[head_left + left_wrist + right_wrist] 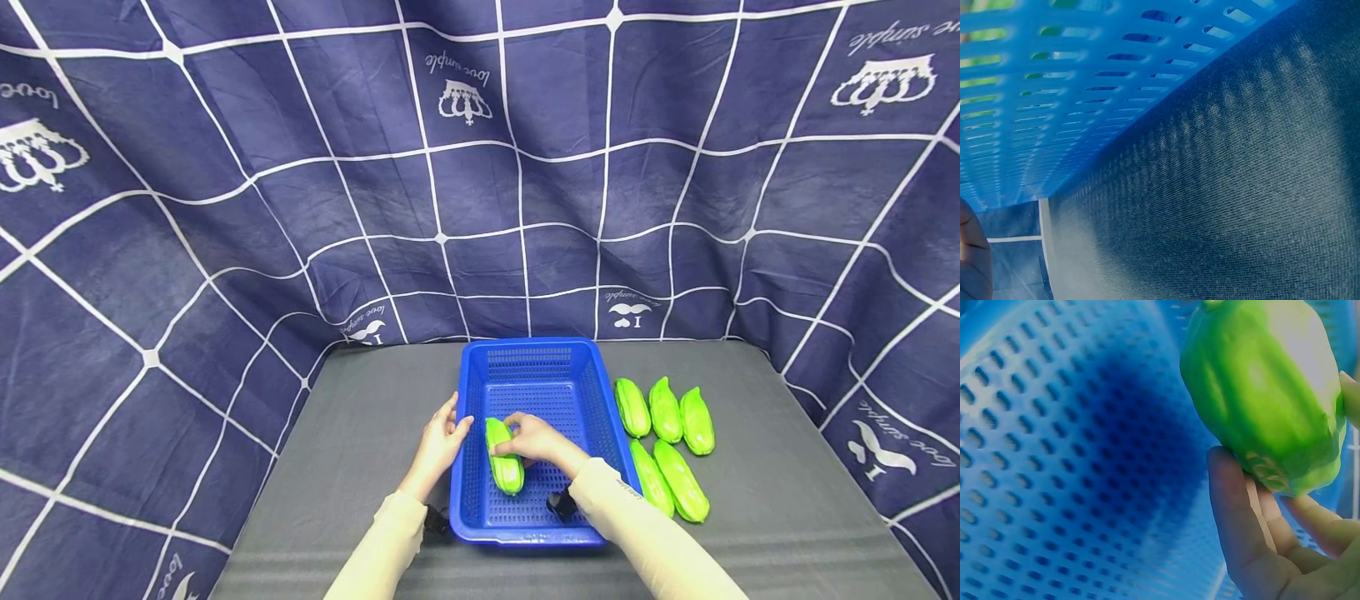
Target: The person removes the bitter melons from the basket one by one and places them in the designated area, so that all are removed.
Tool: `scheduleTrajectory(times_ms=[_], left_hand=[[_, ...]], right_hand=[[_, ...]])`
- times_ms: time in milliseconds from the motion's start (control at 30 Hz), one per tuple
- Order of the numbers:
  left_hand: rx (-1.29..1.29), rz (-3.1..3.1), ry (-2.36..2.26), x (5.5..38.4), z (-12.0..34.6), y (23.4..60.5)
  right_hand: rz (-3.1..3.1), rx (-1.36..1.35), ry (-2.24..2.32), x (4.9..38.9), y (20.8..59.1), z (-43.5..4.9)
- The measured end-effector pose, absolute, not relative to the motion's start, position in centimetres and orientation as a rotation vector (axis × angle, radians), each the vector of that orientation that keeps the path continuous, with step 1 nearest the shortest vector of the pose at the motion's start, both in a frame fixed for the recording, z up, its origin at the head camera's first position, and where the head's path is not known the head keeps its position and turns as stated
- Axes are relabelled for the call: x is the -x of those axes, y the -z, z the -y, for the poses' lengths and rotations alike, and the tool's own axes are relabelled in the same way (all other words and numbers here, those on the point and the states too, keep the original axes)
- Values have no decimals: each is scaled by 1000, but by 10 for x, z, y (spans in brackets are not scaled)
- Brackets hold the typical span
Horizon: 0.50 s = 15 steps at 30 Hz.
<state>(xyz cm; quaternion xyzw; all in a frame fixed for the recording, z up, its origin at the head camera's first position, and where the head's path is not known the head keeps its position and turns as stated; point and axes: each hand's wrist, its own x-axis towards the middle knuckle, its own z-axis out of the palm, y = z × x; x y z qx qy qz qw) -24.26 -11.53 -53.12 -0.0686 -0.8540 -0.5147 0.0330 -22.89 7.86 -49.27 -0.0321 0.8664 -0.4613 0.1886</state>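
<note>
My right hand [538, 442] is over the blue plastic basket [531, 537], its fingers and thumb gripping a long, glossy green ridged vegetable [507, 475]. In the right wrist view the thumb and fingers wrap the sides of the vegetable [1266, 394], and its shadow falls on the perforated basket floor [1035, 506]. The left hand [441, 440] is at the outside of the basket's left rim, fingers extended and holding nothing. In the left wrist view, part of that hand [972, 256] shows beside the slotted basket wall [1085, 81].
To the right of the basket, several similar green vegetables [681, 479] lie on the grey tabletop [787, 467] in two rows. A dark blue curtain [480, 192] with white grid lines encloses the table at the back and sides.
</note>
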Motion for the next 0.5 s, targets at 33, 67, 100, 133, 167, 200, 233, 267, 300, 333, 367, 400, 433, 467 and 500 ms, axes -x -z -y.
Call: scheduleTrajectory(times_ms=[33,67,100,133,167,200,233,267,300,333,367,400,433,467,500], left_hand=[[209,2628,1592,243,116,531],[208,2628,1600,243,116,531],[210,2629,1606,243,116,532],[210,2630,1607,243,116,532],[208,2630,1608,243,116,532],[208,2628,1612,243,116,533],[209,2624,1615,243,116,533],[211,2618,1620,243,116,533],[215,2613,1622,243,116,534],[217,2610,1625,243,116,534],[217,2608,1631,243,116,533],[216,2608,1632,243,116,533],[217,2608,1630,243,116,533],[218,2610,1627,243,116,532],[219,2610,1616,243,116,532]], right_hand=[[-2428,84,1317,230,489,-79],[-2427,76,1329,230,485,-80],[-2427,68,1341,231,482,-81],[-2422,57,1362,232,479,-82],[-2418,42,1380,233,476,-83],[-2416,27,1399,234,473,-85],[-2412,14,1418,235,471,-87],[-2407,7,1439,236,469,-89],[-2402,2,1462,237,467,-91],[-2390,-6,1489,237,465,-94],[-2384,-5,1512,238,463,-96],[-2380,-7,1532,238,461,-99],[-2375,-7,1551,239,460,-102],[-2370,-5,1568,239,458,-104],[-2374,-4,1579,240,457,-107]])
